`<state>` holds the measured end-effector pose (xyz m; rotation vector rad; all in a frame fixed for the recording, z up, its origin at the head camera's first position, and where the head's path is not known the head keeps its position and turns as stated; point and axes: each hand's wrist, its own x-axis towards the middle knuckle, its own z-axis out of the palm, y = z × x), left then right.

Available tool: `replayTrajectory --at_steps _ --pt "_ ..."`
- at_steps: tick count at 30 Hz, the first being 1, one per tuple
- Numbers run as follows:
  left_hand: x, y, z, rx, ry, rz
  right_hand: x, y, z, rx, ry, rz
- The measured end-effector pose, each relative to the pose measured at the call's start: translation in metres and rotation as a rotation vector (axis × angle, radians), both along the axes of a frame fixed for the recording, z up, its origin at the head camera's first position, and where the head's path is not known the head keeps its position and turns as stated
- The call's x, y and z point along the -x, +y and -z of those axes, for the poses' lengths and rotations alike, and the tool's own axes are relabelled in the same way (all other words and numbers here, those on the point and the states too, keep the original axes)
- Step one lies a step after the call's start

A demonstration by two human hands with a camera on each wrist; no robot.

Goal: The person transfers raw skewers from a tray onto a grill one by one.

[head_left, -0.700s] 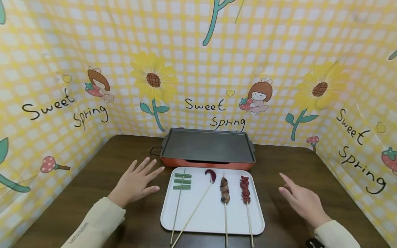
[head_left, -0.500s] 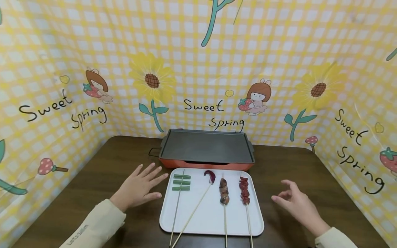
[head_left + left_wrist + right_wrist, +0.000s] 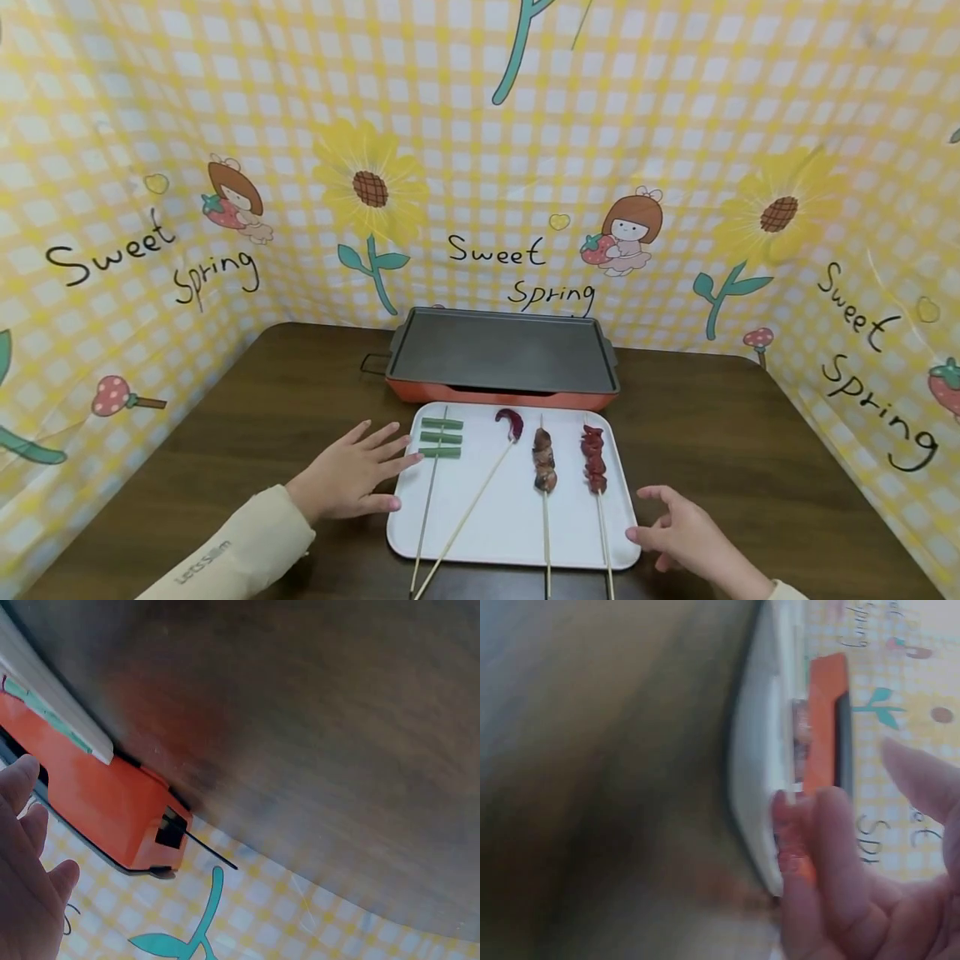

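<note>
A white tray (image 3: 495, 533) bears several skewers: a skewer of green vegetable strips (image 3: 441, 437), one tipped with a curled dark-red piece (image 3: 513, 425), one of brown chunks (image 3: 543, 467) and one of red meat (image 3: 593, 458). My left hand (image 3: 356, 471) is beside the tray's left rim, its fingers spread near the green strips; it holds nothing. At the tray's lower right corner is my right hand (image 3: 686, 533), fingers loosely bent and thumb near the rim. Whether that thumb touches the rim I cannot tell. The right wrist view is blurred.
An orange electric griddle (image 3: 502, 354) with a dark flat plate stands behind the tray. A thin wire handle (image 3: 372, 364) sticks out from its left side. The brown wooden table (image 3: 225, 425) is enclosed by a yellow checked cloth (image 3: 480, 150).
My right hand has moved left and nearer the body, up to the tray's corner, its fingers bending. My left hand has shifted right and lower, closer to the tray. The skewers stay put.
</note>
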<state>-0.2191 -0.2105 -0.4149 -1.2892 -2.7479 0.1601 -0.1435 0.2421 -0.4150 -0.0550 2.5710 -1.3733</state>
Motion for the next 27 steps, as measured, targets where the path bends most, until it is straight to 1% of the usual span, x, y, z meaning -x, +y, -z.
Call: replayTrajectory --at_steps 2,5,7,10,12,16,19,22,27 --pt "0.000 0.001 0.000 0.010 -0.019 0.001 -0.002 0.000 0.000 0.016 -0.019 -0.040" --pt "0.000 0.000 0.000 0.025 -0.038 -0.021 -0.003 -0.002 0.001 0.035 -0.070 -0.082" --pt "0.000 -0.001 0.000 0.025 -0.044 -0.038 -0.004 -0.006 0.002 0.035 -0.117 -0.078" --pt "0.000 -0.003 0.001 0.021 -0.053 -0.049 -0.006 -0.011 0.005 0.013 -0.155 -0.053" --pt "-0.001 -0.003 0.002 0.022 -0.070 -0.050 -0.007 -0.013 0.006 0.016 -0.157 -0.042" --pt "-0.002 -0.002 0.007 0.033 -0.115 -0.060 -0.008 -0.015 0.008 0.035 -0.151 -0.061" --pt "-0.001 -0.001 0.008 0.042 -0.134 -0.073 -0.007 -0.018 0.008 0.032 -0.187 -0.064" --pt "0.000 0.000 0.009 0.060 -0.125 -0.077 -0.006 -0.022 0.011 0.018 -0.222 -0.059" --pt "0.001 0.000 0.011 0.069 -0.119 -0.082 -0.008 -0.025 0.018 -0.020 -0.165 -0.083"
